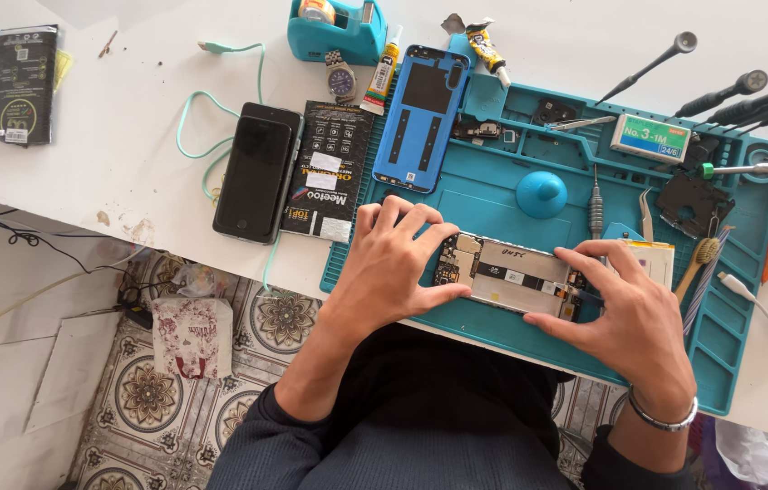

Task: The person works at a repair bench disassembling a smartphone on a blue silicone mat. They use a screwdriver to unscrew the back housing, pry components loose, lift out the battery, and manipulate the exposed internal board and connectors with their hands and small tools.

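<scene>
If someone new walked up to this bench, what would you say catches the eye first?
First, the opened phone with its insides bare, held at either end by the left hand and right hand on the teal work mat. Next, the bright blue back cover lying at the mat's upper left edge, and the dark phone on the white table beside it.

A teal work mat (493, 195) covers the white tabletop (121, 136). At its 11 o'clock lies a bright blue back cover (420, 118) with black patches. The opened phone (511, 275) shows silver and gold. At 9 o'clock, a black phone (255, 172). The floor tiles (148, 390) carry brown floral medallions.
</scene>
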The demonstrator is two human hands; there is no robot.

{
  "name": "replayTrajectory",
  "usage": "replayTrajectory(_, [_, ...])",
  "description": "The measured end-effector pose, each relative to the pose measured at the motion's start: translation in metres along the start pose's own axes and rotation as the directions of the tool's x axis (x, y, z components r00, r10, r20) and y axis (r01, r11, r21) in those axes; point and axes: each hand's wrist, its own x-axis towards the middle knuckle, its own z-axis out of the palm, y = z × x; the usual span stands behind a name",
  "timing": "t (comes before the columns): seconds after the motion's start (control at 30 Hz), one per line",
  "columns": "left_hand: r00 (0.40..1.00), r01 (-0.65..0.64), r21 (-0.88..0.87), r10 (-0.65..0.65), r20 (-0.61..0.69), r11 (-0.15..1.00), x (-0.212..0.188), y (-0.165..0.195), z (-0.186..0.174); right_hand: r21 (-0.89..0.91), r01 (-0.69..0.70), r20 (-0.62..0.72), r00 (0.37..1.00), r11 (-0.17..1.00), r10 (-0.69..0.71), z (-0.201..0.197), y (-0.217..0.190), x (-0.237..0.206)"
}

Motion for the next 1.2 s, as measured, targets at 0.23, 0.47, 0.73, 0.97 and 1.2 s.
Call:
replayTrajectory(0.23, [1.000,-0.003,0.025,0.004,-0.025,1.000,0.001,0.001,-0.003,-0.015,-0.004,0.007,1.000,1.000,0.004,0.001,0.000,0.001])
replayTrajectory(0.47, [1.000,0.017,-0.029,-0.016,0.020,0.999,0.003,0.000,-0.004,-0.015,-0.008,0.005,1.000,1.000,0.008,0.001,0.000,0.000])
replayTrajectory(0.73, [1.000,-0.022,-0.085,0.022,0.000,0.996,0.003,-0.005,-0.001,-0.010,0.005,-0.004,1.000,1.000,-0.005,0.001,0.001,0.001])
replayTrajectory(0.97, [1.000,-0.005,-0.064,0.007,0.019,0.998,0.002,-0.006,0.000,-0.006,0.012,-0.001,1.000,1.000,-0.012,0.002,0.003,0.001])
replayTrajectory(1.2, [0.999,-0.039,-0.079,0.042,0.035,0.996,0.007,-0.008,-0.003,-0.001,0.004,-0.002,1.000,1.000,-0.004,0.003,0.004,0.002])
